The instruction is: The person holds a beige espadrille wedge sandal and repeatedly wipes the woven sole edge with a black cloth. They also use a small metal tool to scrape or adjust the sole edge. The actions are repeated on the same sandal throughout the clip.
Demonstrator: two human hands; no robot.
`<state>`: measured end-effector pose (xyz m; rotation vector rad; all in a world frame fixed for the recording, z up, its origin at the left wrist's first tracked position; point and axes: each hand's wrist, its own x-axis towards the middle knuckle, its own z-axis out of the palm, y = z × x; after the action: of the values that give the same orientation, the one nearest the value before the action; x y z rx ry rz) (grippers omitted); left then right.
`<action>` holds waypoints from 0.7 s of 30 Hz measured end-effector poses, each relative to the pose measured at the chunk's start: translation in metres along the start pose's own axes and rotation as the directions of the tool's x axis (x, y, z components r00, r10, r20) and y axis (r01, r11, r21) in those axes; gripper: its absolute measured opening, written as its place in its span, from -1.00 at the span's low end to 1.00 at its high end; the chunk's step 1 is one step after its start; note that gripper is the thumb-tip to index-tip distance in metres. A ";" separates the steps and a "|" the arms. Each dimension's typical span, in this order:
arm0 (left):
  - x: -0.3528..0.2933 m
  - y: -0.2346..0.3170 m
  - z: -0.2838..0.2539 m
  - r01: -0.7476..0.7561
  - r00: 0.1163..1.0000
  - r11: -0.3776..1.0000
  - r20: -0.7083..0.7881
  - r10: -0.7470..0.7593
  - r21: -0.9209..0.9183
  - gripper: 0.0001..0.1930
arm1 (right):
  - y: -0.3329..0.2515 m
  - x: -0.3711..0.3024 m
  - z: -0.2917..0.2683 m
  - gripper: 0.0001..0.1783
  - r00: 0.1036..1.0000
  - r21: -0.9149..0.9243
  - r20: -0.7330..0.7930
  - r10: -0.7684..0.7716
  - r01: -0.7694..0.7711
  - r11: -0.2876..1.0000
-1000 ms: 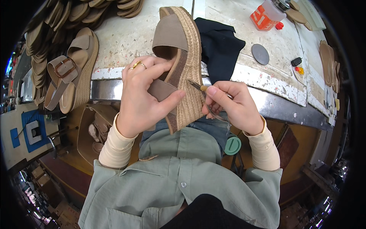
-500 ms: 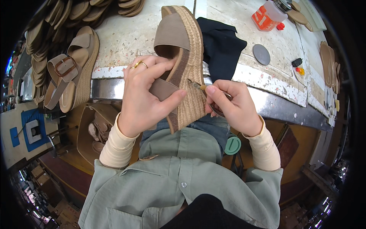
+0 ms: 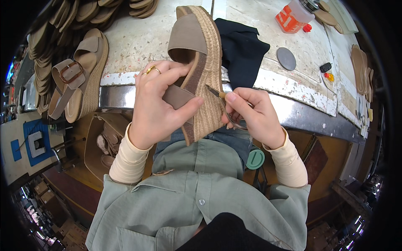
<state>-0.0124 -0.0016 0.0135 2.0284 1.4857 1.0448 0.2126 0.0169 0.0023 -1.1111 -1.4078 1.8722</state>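
Observation:
A wedge sandal with taupe straps and a braided rope-covered sole stands tilted in front of me, its toe end over the worktable. My left hand is closed around its strap and inner side, thumb along the rope wedge. In my right hand is a small pair of scissors, tan wrapping near the pivot and metal loops under my fingers. Their dark tips touch or nearly touch the braided side of the wedge. Whether a thread lies between the blades is too small to tell.
The white, paint-worn worktable has a metal front edge. A black cloth lies right of the sandal. A buckled sandal stands at left, near stacked soles. At right are a bottle, a grey disc and soles.
The scissors have turned slightly in my right hand, and their blades look closer together. The sandal and my left hand have shifted very slightly left.

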 end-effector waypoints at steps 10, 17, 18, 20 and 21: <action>0.000 0.001 -0.002 0.004 1.000 0.998 0.021 -0.005 0.069 -0.51 | -0.008 0.000 -0.004 -0.60 0.996 -0.066 0.084 0.031 -0.025 0.998; -0.001 0.005 -0.004 0.034 0.999 0.997 0.014 -0.035 0.067 -0.45 | -0.004 -0.007 -0.008 -0.62 0.995 0.079 0.088 0.054 -0.061 0.995; -0.001 0.008 -0.005 0.041 0.999 0.997 0.007 -0.041 0.071 -0.44 | -0.005 -0.008 -0.008 -0.62 0.997 0.077 0.068 0.043 -0.049 0.996; -0.006 0.020 -0.008 0.099 0.990 0.990 -0.091 -0.108 -0.102 -0.47 | -0.011 -0.017 -0.007 -0.63 0.992 0.059 0.115 0.060 -0.067 0.996; -0.007 0.026 -0.010 0.119 0.981 0.974 -0.131 -0.146 -0.192 -0.48 | -0.014 -0.021 -0.006 -0.63 0.989 0.051 0.133 0.070 -0.077 0.996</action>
<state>-0.0048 -0.0187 0.0361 1.7339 1.5123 1.2462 0.2281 0.0071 0.0215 -1.0421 -1.3935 2.0571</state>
